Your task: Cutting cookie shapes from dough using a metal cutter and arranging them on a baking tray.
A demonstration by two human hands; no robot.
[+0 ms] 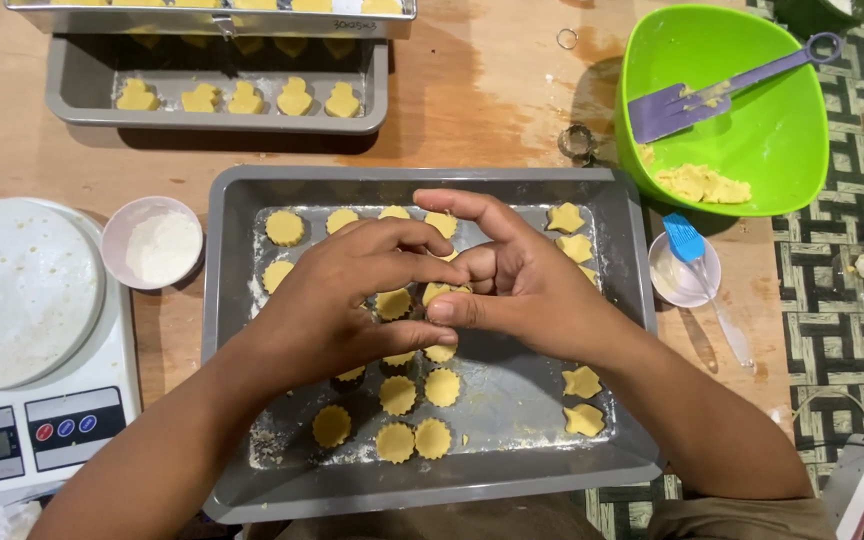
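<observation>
Both hands meet over the grey rectangular metal baking tray on the wooden tabletop. The left hand and right hand have their fingers pinched together on a small yellow dough piece, above rows of scalloped round dough cut-outs. Star-shaped dough pieces lie along the tray's right side.

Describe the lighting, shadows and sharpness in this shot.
Head view: even, soft light; the green bowl casts a shadow leftward onto the table; the hands shade the tray faintly; focus is sharp throughout, no strong glare.
</observation>
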